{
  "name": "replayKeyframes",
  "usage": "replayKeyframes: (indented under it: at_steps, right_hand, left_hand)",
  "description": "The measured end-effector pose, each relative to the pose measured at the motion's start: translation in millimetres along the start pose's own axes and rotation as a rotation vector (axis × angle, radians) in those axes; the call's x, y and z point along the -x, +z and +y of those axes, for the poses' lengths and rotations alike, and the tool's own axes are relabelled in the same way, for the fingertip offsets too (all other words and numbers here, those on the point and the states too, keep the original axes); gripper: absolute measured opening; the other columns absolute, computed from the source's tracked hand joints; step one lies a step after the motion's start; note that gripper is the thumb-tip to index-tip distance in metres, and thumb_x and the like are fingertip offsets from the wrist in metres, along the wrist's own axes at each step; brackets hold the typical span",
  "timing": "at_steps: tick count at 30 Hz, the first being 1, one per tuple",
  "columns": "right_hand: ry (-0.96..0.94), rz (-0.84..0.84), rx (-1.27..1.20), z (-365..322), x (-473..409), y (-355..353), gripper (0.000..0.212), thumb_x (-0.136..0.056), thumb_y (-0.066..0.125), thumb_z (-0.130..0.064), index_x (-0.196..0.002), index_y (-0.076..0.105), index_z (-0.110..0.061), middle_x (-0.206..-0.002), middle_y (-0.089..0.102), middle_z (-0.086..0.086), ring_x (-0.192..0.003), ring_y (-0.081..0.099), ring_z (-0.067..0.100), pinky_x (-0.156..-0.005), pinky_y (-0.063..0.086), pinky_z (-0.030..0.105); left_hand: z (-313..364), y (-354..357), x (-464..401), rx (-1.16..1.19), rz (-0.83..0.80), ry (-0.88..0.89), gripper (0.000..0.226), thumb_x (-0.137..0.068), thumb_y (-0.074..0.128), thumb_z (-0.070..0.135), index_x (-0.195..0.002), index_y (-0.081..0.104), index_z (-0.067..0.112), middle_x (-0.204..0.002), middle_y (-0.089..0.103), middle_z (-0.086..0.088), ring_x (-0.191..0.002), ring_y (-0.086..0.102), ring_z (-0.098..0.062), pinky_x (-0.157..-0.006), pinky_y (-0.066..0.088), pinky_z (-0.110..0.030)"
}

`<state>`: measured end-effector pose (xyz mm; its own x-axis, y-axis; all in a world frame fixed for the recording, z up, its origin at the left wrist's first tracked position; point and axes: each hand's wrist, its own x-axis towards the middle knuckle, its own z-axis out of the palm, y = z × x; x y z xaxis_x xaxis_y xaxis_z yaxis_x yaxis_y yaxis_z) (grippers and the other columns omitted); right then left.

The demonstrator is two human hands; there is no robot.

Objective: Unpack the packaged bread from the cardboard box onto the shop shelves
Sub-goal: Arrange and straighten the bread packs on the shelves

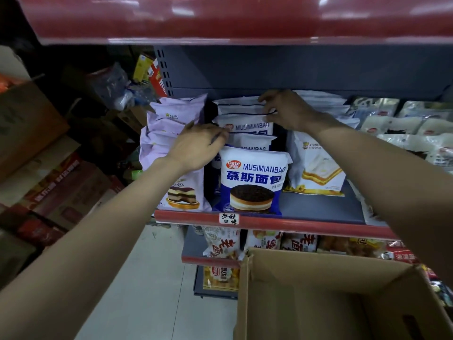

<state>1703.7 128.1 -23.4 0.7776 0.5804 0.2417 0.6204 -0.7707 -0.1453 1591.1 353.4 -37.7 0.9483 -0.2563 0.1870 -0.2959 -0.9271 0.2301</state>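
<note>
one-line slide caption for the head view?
Both hands, left and right, straighten a row of blue-and-white mousse bread packets on the red-edged shelf.

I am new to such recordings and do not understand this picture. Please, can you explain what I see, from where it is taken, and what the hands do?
There is no machine. A person wears a camera on the head, so the one picture looks forward and down along both arms. The shelf carries rows of packaged bread. The left hand and the right hand both reach into the middle row of blue-and-white bread packs, touching the rear packs; whether either hand truly grips one is unclear. Purple packs stand beside that row. The open cardboard box is below, near the camera.
</note>
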Motion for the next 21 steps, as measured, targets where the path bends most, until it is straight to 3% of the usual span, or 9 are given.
replayKeyframes:
  at_steps: [3,6,10,13,17,19,21]
  right_hand:
    - [0.000,-0.063,0.143,4.9,4.5,0.9,0.021,-0.087,0.063,-0.017,-0.097,0.068,0.001,-0.131,0.053,0.013,-0.113,0.053,0.031,-0.088,0.041,0.033]
    - [0.034,-0.154,0.114,2.6,2.0,-1.4,0.039,-0.084,0.068,-0.031,-0.115,0.063,-0.006,-0.131,0.052,0.014,-0.118,0.050,0.031,-0.093,0.040,0.034]
    - [0.062,-0.187,0.050,1.8,-3.6,0.6,0.052,-0.079,0.072,-0.040,-0.122,0.060,-0.013,-0.132,0.049,0.011,-0.120,0.047,0.028,-0.099,0.037,0.032]
    - [0.099,-0.166,-0.054,-2.5,-2.6,-1.6,0.042,-0.082,0.070,-0.034,-0.117,0.064,-0.011,-0.127,0.054,0.011,-0.117,0.050,0.025,-0.092,0.035,0.024]
    - [0.171,0.102,-0.270,-19.9,34.8,-24.5,0.027,-0.092,0.058,-0.028,-0.111,0.066,-0.010,-0.117,0.063,0.010,-0.103,0.057,0.018,-0.079,0.038,0.013]
    - [0.240,0.226,-0.330,-29.8,68.7,-31.7,0.027,-0.094,0.054,-0.028,-0.113,0.065,-0.014,-0.118,0.061,0.009,-0.105,0.058,0.020,-0.088,0.042,0.022]
    - [0.331,0.279,-0.465,-40.6,106.0,-31.8,0.030,-0.094,0.054,-0.031,-0.121,0.060,-0.019,-0.124,0.057,0.003,-0.109,0.057,0.016,-0.086,0.044,0.022]
  left_hand:
    - [2.7,0.2,3.7,-0.072,-0.033,0.009,0.074,-0.078,0.015,0.071,-0.126,0.056,0.031,-0.138,0.052,0.005,-0.132,0.040,-0.015,-0.116,-0.004,-0.041]
    - [9.0,-1.2,8.4,-0.170,-0.076,0.066,0.099,-0.057,0.026,0.091,-0.133,0.049,0.032,-0.144,0.044,0.010,-0.138,0.033,-0.014,-0.116,-0.010,-0.042]
    - [16.3,0.8,5.9,-0.208,-0.079,0.100,0.102,-0.055,0.064,0.080,-0.138,0.044,0.026,-0.146,0.038,0.008,-0.135,0.034,-0.019,-0.116,0.002,-0.037]
    - [22.6,3.1,4.3,-0.213,-0.075,0.109,0.099,-0.058,0.071,0.071,-0.139,0.042,0.021,-0.146,0.035,0.006,-0.130,0.035,-0.024,-0.107,0.025,-0.033]
    - [28.3,7.3,4.5,-0.108,-0.057,0.095,0.095,-0.063,0.073,0.063,-0.138,0.041,0.017,-0.146,0.033,0.006,-0.129,0.031,-0.023,-0.097,0.044,-0.038]
    - [33.8,9.7,3.1,-0.081,-0.026,0.102,0.095,-0.064,0.075,0.060,-0.139,0.040,0.015,-0.146,0.033,0.005,-0.131,0.028,-0.022,-0.097,0.044,-0.038]
    - [40.8,12.8,1.8,-0.051,-0.012,0.117,0.096,-0.063,0.078,0.055,-0.140,0.039,0.013,-0.146,0.033,0.001,-0.133,0.026,-0.023,-0.102,0.039,-0.037]
